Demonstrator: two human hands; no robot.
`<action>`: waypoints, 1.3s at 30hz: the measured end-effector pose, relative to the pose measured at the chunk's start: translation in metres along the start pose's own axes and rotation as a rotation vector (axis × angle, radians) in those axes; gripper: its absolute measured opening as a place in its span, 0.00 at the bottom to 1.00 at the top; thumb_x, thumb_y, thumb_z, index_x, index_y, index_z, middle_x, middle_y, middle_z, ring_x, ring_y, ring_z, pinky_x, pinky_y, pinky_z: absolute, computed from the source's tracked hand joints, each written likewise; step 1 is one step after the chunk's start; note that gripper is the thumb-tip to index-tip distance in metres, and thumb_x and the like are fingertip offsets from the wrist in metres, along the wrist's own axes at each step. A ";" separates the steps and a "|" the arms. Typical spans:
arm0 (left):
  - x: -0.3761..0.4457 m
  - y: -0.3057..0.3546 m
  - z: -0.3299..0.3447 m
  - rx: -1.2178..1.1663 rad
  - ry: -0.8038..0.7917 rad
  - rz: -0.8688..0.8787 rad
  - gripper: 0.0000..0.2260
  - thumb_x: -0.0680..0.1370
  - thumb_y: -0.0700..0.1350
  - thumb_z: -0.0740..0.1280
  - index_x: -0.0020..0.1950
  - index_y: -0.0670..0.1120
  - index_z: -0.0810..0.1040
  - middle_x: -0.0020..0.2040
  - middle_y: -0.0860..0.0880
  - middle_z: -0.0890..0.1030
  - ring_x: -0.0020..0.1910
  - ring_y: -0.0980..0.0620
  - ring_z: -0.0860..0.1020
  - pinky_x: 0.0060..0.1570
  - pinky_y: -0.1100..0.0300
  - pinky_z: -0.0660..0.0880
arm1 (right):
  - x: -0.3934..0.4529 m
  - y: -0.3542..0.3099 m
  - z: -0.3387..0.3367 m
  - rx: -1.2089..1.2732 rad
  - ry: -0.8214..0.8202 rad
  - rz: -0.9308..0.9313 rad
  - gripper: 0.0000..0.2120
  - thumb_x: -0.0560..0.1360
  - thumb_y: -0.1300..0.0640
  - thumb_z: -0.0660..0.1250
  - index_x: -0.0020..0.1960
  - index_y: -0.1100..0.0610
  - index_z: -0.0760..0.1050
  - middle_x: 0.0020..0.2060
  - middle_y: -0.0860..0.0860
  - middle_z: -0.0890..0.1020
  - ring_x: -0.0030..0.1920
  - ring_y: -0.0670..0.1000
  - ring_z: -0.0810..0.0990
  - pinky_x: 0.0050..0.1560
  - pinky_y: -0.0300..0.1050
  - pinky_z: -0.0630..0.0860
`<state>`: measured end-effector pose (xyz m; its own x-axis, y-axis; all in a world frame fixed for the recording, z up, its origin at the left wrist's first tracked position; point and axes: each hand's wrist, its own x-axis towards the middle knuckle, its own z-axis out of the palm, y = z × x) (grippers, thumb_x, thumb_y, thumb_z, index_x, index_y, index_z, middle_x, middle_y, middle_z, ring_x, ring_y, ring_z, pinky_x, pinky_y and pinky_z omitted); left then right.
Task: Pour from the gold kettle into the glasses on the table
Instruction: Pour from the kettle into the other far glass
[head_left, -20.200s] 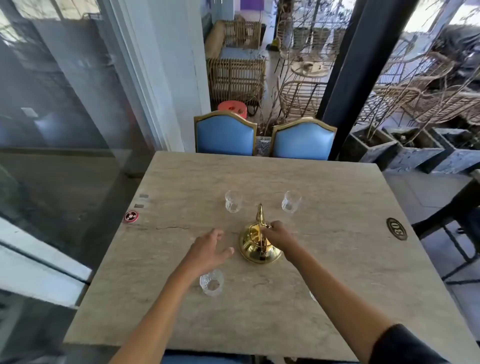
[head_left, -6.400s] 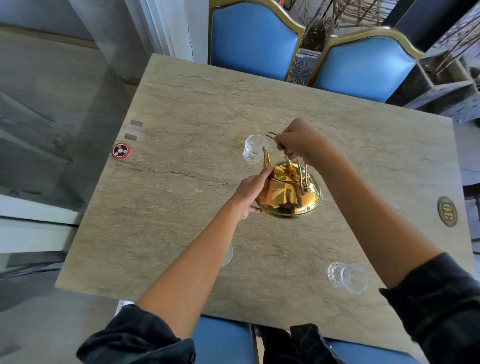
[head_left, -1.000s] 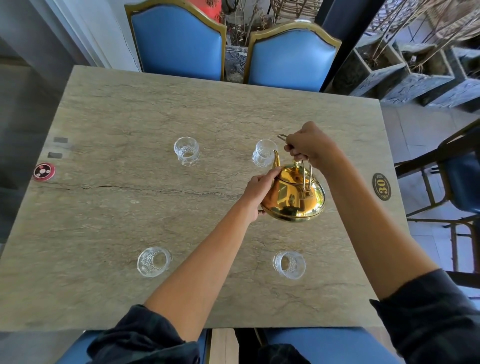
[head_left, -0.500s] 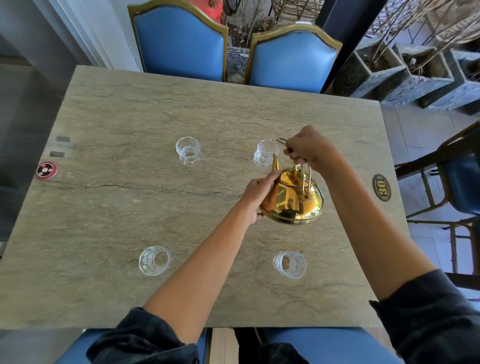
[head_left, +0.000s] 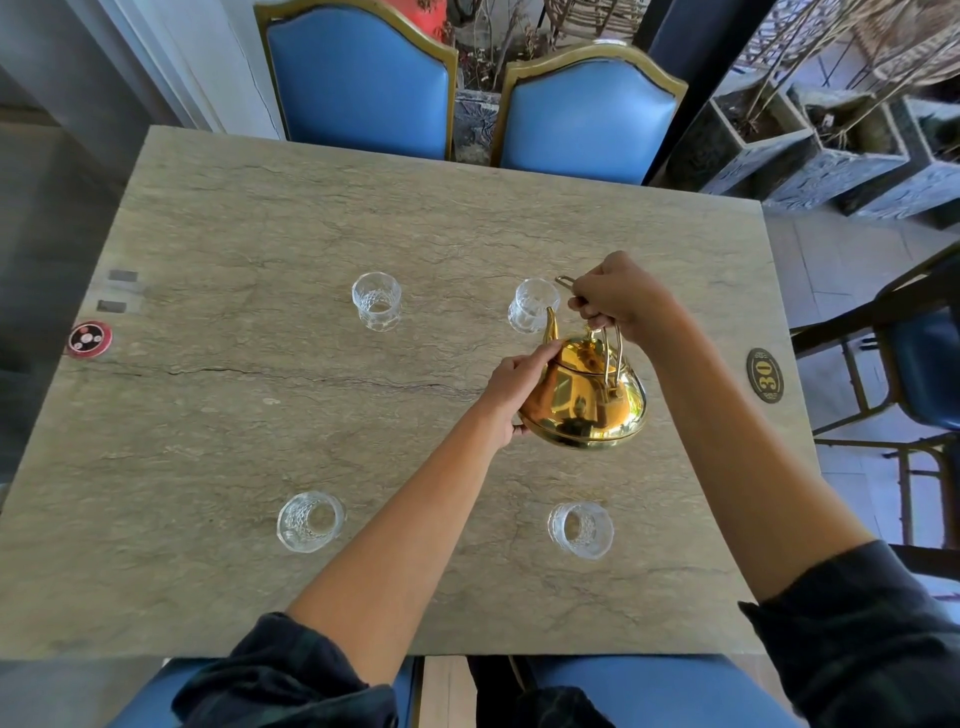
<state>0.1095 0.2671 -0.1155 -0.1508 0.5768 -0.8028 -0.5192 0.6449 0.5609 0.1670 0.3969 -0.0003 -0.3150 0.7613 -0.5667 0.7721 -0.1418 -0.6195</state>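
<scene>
stone table | two blue chairs beyond | stone planters right | daylight

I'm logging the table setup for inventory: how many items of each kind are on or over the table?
Glasses: 4
Gold kettle: 1
Number plaque: 1
Red round disc: 1
Total: 7

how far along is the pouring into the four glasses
Done: cannot tell; no glass shows visible liquid. In hand: right hand lifts the gold kettle by its handle, left hand steadying it, spout at the far right glass. Left: possibly the other three.
</scene>
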 end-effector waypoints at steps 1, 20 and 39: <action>0.000 0.000 0.000 0.003 -0.003 0.000 0.32 0.73 0.69 0.72 0.68 0.49 0.78 0.59 0.44 0.86 0.52 0.46 0.84 0.41 0.54 0.78 | 0.000 0.000 0.000 0.006 0.000 0.001 0.08 0.78 0.68 0.59 0.41 0.65 0.72 0.32 0.56 0.78 0.26 0.49 0.69 0.28 0.42 0.63; 0.005 0.003 0.003 0.006 0.003 -0.015 0.34 0.71 0.71 0.73 0.67 0.50 0.79 0.57 0.45 0.87 0.53 0.47 0.84 0.43 0.54 0.80 | 0.007 0.000 -0.002 0.018 0.013 0.021 0.07 0.78 0.70 0.57 0.51 0.65 0.73 0.33 0.58 0.78 0.26 0.48 0.68 0.20 0.37 0.62; 0.006 0.009 -0.002 0.057 -0.039 0.002 0.31 0.74 0.69 0.71 0.67 0.47 0.80 0.51 0.47 0.86 0.48 0.49 0.83 0.47 0.54 0.78 | 0.010 0.000 0.001 0.008 0.022 0.024 0.07 0.78 0.70 0.57 0.47 0.66 0.73 0.32 0.57 0.78 0.24 0.49 0.68 0.22 0.39 0.61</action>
<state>0.1024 0.2755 -0.1161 -0.1183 0.5969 -0.7935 -0.4697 0.6704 0.5743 0.1636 0.4044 -0.0066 -0.2844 0.7715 -0.5691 0.7746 -0.1649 -0.6106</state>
